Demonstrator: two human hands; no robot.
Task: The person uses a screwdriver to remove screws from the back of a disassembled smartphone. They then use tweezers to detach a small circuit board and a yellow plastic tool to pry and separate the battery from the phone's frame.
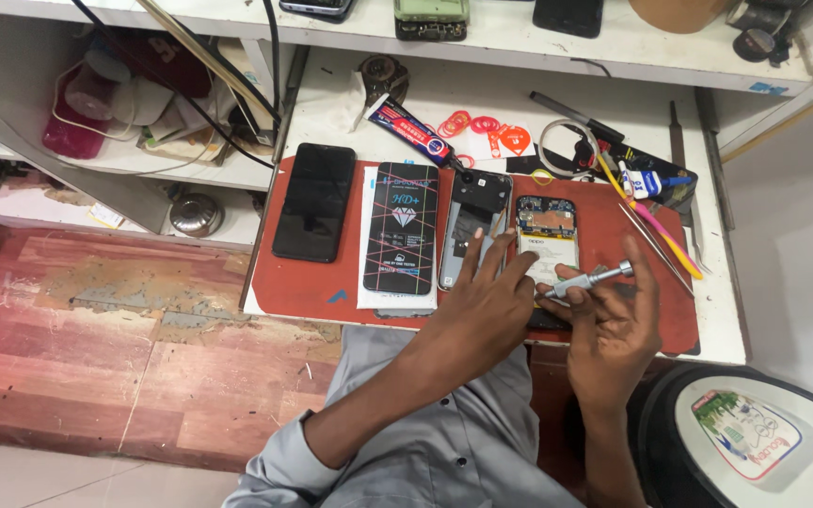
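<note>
**Two hands over an opened phone on a red mat**

Both hands work at the centre of the frame. Left hand lies loose with fingers spread, its fingertips resting on the grey phone back cover and the edge of the opened phone with bare circuit board and white battery. Right hand grips one slim silver metal screwdriver, held nearly level just below the opened phone.

One smooth red rectangular work mat carries all of this. On its left part lie one glossy black phone, screen dark, and one flat black screen-protector box with pink lines, side by side, well apart from the hands. Above, near the upper centre, lie one black-and-red glue tube, several red plastic picks and one white cable coil. At right, thin tweezers and a pink-and-yellow stick lie slantwise beside the right hand. Grey shirt sleeves fill the lower centre
</note>
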